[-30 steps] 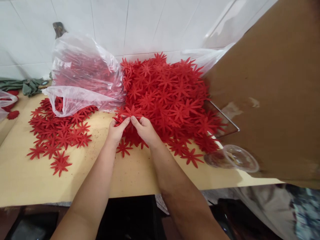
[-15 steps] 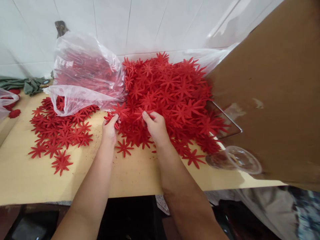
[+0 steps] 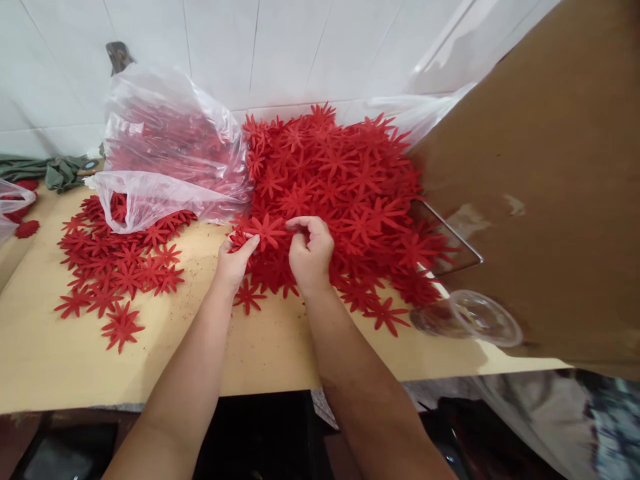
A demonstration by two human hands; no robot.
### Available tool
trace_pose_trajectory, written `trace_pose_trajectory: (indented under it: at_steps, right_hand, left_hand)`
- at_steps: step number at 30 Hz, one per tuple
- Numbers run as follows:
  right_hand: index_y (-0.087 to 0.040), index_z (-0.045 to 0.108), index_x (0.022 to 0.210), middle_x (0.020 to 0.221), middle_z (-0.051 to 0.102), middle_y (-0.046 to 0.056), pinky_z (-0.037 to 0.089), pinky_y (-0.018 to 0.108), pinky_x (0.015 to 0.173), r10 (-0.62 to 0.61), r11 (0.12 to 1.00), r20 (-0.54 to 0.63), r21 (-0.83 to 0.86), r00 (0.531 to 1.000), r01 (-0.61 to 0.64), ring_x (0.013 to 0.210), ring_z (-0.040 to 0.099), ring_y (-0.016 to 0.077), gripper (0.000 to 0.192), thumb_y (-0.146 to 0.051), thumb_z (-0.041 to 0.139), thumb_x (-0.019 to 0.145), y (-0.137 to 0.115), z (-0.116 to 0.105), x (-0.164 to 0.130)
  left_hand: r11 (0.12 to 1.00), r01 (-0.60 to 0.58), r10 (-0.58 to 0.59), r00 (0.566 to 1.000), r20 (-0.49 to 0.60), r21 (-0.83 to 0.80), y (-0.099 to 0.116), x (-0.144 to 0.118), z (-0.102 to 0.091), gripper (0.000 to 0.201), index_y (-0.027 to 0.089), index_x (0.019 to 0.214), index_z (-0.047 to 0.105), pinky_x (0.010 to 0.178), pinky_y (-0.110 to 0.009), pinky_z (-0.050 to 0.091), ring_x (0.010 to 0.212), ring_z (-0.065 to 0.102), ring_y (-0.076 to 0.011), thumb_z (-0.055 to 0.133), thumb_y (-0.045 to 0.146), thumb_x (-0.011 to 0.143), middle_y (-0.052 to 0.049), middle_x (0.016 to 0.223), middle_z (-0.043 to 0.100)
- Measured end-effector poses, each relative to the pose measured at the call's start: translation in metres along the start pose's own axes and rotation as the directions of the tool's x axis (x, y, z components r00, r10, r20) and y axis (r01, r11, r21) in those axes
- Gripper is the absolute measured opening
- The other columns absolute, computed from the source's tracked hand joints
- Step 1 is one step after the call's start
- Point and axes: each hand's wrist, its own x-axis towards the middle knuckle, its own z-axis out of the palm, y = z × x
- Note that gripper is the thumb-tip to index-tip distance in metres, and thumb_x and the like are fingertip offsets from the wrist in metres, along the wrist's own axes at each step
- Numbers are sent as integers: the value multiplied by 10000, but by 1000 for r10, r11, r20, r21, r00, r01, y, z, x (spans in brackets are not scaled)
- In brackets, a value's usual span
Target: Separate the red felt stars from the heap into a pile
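My left hand (image 3: 236,263) is closed on a small stack of red flower-shaped cutouts, the thumb pressing on the top flower cutout (image 3: 267,231). The cutout faces up with its narrow petals spread. At its right side, my right hand (image 3: 311,257) is closed, with the index fingertip beside a petal tip. Whether anything is between those fingers is hidden. Behind both hands rises a large heap of the same red cutouts (image 3: 330,173). One loose cutout (image 3: 249,297) lies on the table just below my left hand.
A smaller pile of red cutouts (image 3: 127,267) spreads on the left of the table (image 3: 260,360). Behind it stands a clear plastic bag (image 3: 175,133) full of red pieces. At right are a cardboard box (image 3: 550,200), a thin metal frame (image 3: 457,232) and a transparent plastic cup (image 3: 485,319).
My left hand has moved right and slightly forward, toward my right hand. The flower cutout pinched in my right hand earlier now lies under my left thumb.
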Motion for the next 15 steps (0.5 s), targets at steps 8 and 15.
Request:
trace_pose_trajectory:
  at_steps: [8, 15]
  right_hand:
    - [-196, 605, 840, 822, 618, 36, 439, 302, 769, 215, 894, 254, 338, 943, -295, 785, 562, 146, 224, -378, 559, 718, -10, 1, 1]
    - [-188, 551, 648, 599, 539, -16, 395, 250, 579, 221, 905, 284, 296, 933, -304, 561, 482, 102, 220, -398, 561, 715, -11, 3, -2]
  left_hand:
    - [1000, 20, -20, 999, 37, 10, -2, 2, -1, 160, 161, 613, 574, 670, -223, 392, 561, 481, -54, 705, 217, 541, 54, 571, 550]
    - [999, 36, -36, 999, 21, -15, -3, 2, -1, 178, 169, 679, 618, 729, -234, 416, 617, 525, -60, 715, 205, 534, 47, 642, 595]
